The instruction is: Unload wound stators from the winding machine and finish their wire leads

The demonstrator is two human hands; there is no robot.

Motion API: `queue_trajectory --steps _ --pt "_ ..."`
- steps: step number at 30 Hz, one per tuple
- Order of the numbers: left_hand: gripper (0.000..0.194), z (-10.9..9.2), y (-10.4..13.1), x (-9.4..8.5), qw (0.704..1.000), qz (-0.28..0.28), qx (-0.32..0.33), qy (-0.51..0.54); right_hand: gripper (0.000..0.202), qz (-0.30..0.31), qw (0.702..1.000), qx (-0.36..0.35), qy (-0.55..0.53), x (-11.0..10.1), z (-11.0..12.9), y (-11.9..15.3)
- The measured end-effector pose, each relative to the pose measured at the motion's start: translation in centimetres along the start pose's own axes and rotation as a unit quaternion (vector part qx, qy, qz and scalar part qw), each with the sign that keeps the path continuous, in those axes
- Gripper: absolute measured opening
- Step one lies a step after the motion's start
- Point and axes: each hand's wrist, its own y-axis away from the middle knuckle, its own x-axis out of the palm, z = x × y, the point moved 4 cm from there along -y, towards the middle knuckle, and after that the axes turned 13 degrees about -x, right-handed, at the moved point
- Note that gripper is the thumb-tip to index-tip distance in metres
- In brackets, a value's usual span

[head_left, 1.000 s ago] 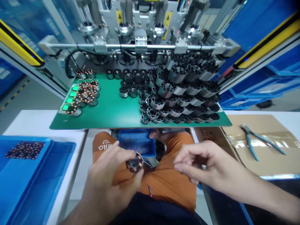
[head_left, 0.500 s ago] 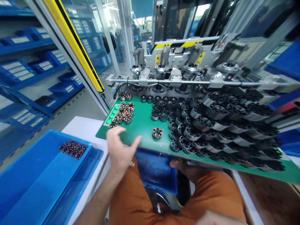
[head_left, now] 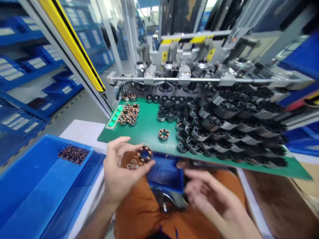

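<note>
The left hand (head_left: 117, 174) held a copper-wound ring (head_left: 150, 153) upright, pinched narrowly between the thumb and the fingers, in front of the near edge of the green board (head_left: 144, 133). The right hand (head_left: 210, 197) was apart from it, over the right thigh, blurred and with its fingers partly curled; whether they gripped anything could not be told. On the board, near its front edge, sat a single wound ring (head_left: 163, 138), with a thin wire reaching towards the pile of dark rings (head_left: 228, 125) that covered the right side. A cluster of wound rings (head_left: 129, 116) lay at the left end, just beside the green lights (head_left: 115, 118). Further left, a blue tray (head_left: 37, 191) held a flat batch of copper-and-black parts (head_left: 74, 154). A blue bin (head_left: 164, 175) stood below the board, and a metal rail (head_left: 209, 80) ran behind the rings.
</note>
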Motion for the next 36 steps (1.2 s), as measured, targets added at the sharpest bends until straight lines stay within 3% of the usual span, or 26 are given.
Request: queue_trajectory --steps 3,5,8,11,13,17,20,25,27,29,31,34,36 --pt "0.036 -4.9 3.5 1.1 0.991 0.071 0.115 0.006 0.064 -0.022 0.995 -0.010 -0.099 1.2 2.5 -1.7" --pt "0.032 -6.3 4.3 1.6 0.983 0.098 0.152 0.015 0.061 -0.004 0.988 0.008 -0.156 2.1 3.3 -2.2" --pt "0.038 -6.7 4.5 1.9 0.976 0.124 0.176 0.040 0.043 0.011 0.975 0.025 -0.219 2.3 3.6 -2.3" --pt "0.029 -6.9 4.5 1.0 0.969 0.102 0.225 -0.001 0.030 -0.009 0.971 0.006 -0.240 1.4 3.7 -2.0" --pt "0.019 -7.3 4.5 0.4 0.959 0.097 0.259 -0.055 0.028 -0.020 0.970 -0.010 -0.243 1.0 3.7 -1.8" --pt "0.018 -7.6 4.8 0.6 0.937 0.144 0.302 -0.097 0.028 -0.035 0.967 -0.011 -0.252 0.4 3.5 -1.6" --pt "0.012 -6.1 5.3 1.9 0.945 0.187 0.257 -0.079 0.027 -0.042 0.961 0.009 -0.274 -0.4 3.2 -1.5" --pt "0.017 -0.4 7.4 4.4 0.931 0.352 0.094 -0.020 0.030 -0.035 0.961 0.024 -0.274 -1.7 2.2 -0.6" --pt "0.014 0.9 7.4 4.4 0.933 0.358 0.031 -0.009 0.030 -0.034 0.969 0.004 -0.244 -1.8 2.1 -0.2" --pt "0.007 0.7 6.7 3.8 0.949 0.314 -0.032 0.023 0.030 -0.039 0.977 -0.019 -0.210 -1.7 2.2 -0.1" --pt "0.004 -0.7 5.8 3.4 0.956 0.272 -0.078 0.076 0.029 -0.038 0.982 -0.028 -0.182 -1.3 2.5 -0.2" --pt "0.009 -3.5 5.2 4.0 0.946 0.263 -0.099 0.160 0.029 -0.042 0.987 -0.037 -0.149 -0.8 2.8 -0.5" --pt "0.005 -4.2 5.5 4.9 0.934 0.270 -0.123 0.198 0.028 -0.049 0.986 -0.042 -0.153 -0.8 2.7 -0.5"
